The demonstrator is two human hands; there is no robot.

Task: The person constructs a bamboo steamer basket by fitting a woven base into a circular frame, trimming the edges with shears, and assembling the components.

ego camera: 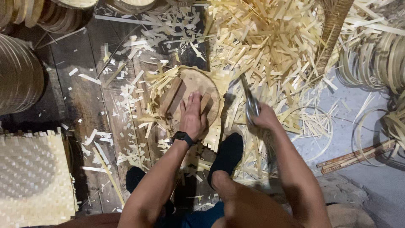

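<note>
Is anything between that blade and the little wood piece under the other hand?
Nothing visible. The blade in the right hand hangs just right of the wood piece, which the left hand pins on the round block.

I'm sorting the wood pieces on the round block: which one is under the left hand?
The short pale piece beneath the left hand's fingers, on the round block; the darker, longer piece lies untouched beside the thumb.
</note>
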